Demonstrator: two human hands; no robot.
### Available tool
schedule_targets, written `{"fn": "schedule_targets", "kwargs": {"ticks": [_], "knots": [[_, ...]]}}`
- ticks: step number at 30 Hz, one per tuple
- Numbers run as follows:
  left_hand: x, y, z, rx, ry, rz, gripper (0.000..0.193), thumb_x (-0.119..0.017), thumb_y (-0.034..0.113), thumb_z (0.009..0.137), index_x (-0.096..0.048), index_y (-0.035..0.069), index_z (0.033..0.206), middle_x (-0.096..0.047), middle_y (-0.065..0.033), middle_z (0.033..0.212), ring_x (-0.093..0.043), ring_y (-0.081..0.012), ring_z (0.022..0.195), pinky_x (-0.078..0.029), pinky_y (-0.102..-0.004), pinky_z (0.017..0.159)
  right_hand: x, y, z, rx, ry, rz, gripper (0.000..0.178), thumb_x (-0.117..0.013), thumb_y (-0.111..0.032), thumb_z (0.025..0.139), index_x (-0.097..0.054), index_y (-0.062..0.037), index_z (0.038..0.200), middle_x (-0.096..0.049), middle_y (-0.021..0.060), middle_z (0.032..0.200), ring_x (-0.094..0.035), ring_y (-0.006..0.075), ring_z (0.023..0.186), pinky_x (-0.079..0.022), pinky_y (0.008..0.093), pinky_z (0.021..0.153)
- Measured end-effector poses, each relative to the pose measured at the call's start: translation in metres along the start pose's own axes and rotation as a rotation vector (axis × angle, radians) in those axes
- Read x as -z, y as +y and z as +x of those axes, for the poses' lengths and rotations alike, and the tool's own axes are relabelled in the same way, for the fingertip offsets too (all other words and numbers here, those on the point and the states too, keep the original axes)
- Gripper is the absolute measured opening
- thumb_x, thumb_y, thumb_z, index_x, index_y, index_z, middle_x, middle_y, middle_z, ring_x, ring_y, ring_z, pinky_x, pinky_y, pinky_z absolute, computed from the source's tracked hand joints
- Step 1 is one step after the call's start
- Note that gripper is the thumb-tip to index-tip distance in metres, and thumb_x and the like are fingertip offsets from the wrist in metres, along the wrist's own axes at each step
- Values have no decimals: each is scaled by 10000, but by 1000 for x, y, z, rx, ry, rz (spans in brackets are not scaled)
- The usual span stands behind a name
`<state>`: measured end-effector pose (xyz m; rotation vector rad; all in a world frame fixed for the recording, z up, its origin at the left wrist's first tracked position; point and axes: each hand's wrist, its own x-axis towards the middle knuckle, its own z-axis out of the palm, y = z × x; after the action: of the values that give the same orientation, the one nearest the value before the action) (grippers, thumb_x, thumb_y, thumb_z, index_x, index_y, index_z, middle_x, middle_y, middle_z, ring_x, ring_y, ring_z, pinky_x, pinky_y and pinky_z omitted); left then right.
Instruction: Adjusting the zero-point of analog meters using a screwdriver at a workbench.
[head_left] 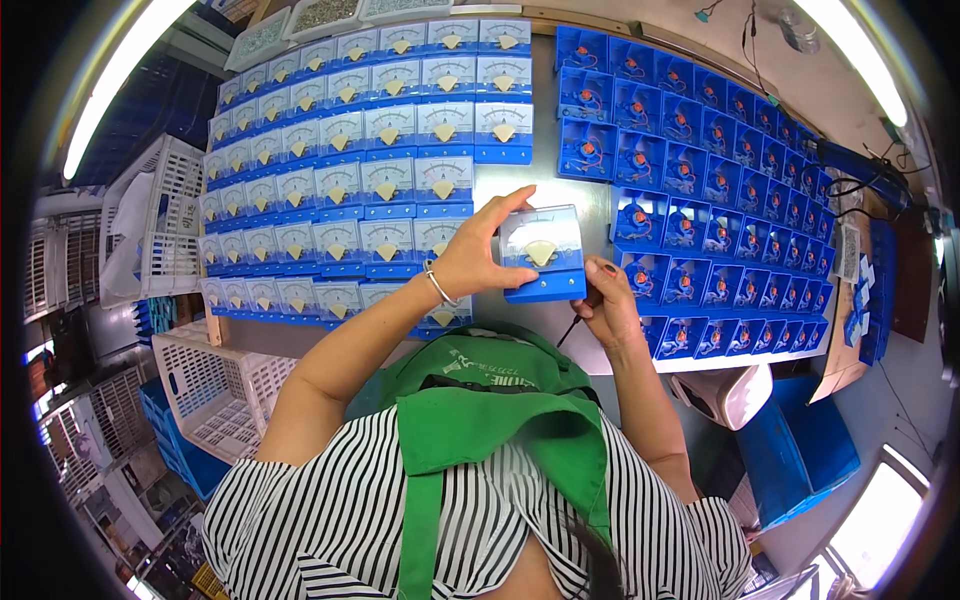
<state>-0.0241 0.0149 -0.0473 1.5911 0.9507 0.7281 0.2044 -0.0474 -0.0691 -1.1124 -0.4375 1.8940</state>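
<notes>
My left hand (pixel 478 250) grips a panel meter (pixel 541 262) by its left side, with a thumb on its front. The meter has a clear window, a cream fan-shaped piece and a blue base with two small screws. At the base's lower right corner is my right hand (pixel 608 305), its fingers bent and closed together. A thin dark rod or cord (pixel 569 331) sticks out below those fingers; the hand hides the rest of it. Rows of similar finished-looking meters (pixel 389 126) stand to the left. Open blue housings (pixel 640 217) with red-orange parts and wires fill the right.
White plastic crates (pixel 215 385) stand at the left, by the table's edge. Trays of small parts (pixel 325 14) line the far edge. A blue bin (pixel 800 450) is at the lower right, and dark cables (pixel 872 180) hang at the right. A green apron (pixel 480 370) covers my lap.
</notes>
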Motion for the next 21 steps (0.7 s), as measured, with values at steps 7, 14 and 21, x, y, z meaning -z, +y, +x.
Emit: {"fn": "schedule_targets", "kwargs": {"ticks": [7,14,21], "knots": [[8,11,7,-49,3,49,992,-819,260,597,-336,95,1447,-531,-141,1233,-509,-264,1155,-365,-362,1025,-1,0,9,-22,25,128,328,-545,-293,926,-581,8,1051,-614,65,798,-523,105,578,-326,198,443],[9,9,7,-54,18,91,965,-811,254,607,-347,102,1439,-539,-134,1229,-512,-274,1158,-372,-363,1022,-3,-16,2,245,112,-428,300,-523,-77,925,-471,34,1199,-598,119,1043,-583,141,873,-475,266,753],[3,13,4,-111,28,281,947,-809,218,598,-364,117,1428,-550,-140,1209,-535,-305,1125,-419,-380,985,-69,-57,-34,974,-24,-553,289,-563,10,914,-421,11,1165,-615,194,1098,-617,241,1013,-491,336,899]]}}
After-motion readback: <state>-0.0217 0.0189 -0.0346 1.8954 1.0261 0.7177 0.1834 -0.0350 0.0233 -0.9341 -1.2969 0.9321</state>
